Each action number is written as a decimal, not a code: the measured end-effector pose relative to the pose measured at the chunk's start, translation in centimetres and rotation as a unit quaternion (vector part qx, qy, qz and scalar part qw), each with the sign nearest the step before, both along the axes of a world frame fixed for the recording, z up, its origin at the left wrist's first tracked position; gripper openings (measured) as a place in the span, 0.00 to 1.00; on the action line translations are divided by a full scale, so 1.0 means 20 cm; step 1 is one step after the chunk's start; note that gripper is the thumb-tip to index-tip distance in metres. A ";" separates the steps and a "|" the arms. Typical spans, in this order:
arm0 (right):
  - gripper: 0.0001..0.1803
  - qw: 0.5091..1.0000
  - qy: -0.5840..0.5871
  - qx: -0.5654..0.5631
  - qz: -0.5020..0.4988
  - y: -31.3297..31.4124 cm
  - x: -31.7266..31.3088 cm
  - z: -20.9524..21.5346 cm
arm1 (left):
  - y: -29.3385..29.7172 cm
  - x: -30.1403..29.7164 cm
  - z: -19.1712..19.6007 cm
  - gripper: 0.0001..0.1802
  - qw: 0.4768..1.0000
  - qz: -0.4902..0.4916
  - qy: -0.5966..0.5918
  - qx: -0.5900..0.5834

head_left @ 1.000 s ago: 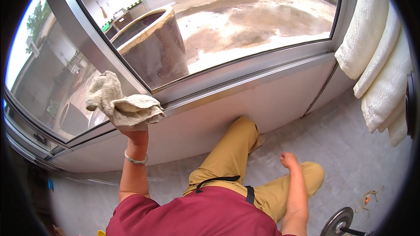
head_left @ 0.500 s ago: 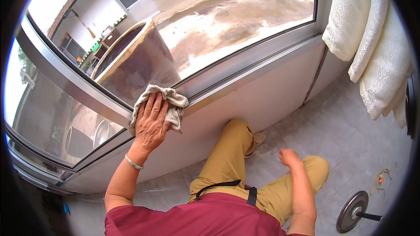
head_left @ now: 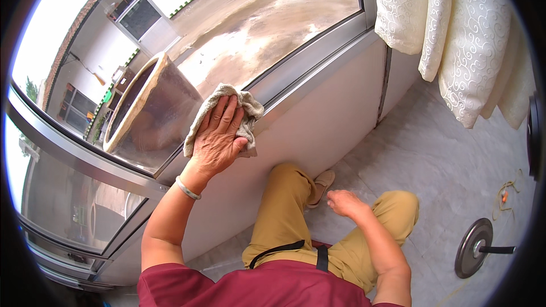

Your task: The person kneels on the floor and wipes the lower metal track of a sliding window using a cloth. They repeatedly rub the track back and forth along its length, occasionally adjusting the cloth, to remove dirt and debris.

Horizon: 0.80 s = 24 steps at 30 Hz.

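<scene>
My left hand (head_left: 215, 139) presses a crumpled beige-grey cloth (head_left: 249, 111) against the lower rail of a metal-framed window (head_left: 296, 68). The fingers lie over the cloth and the thumb sticks out to the right. Part of the cloth is hidden under the palm. Just left of it are the glass and the lower corner of the frame. My right hand (head_left: 346, 203) hovers above the floor beside my bent knee, its fingers curled in a loose fist with nothing visible in it.
Cream patterned curtains (head_left: 475, 40) hang at the right. A weight plate on a short bar (head_left: 472, 247) stands on the grey tiled floor (head_left: 421, 136), near a tangled cord (head_left: 503, 196). A pale panel (head_left: 318, 119) runs below the window. Outside stands a large pot (head_left: 156, 108).
The cloth under my left hand has slid right along the lower rail, away from the frame's corner. The view has shifted, and my right hand has moved left toward my shoe.
</scene>
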State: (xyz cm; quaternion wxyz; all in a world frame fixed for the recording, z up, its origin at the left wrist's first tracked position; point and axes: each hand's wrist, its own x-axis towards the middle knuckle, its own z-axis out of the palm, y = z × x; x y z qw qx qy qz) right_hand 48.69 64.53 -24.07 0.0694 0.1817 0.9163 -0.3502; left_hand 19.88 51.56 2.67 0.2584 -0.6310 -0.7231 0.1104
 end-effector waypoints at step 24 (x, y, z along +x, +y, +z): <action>0.11 0.997 -0.048 0.052 -0.001 0.04 0.03 -0.04 | 1.56 0.29 -0.09 0.37 0.992 -0.111 0.003 0.053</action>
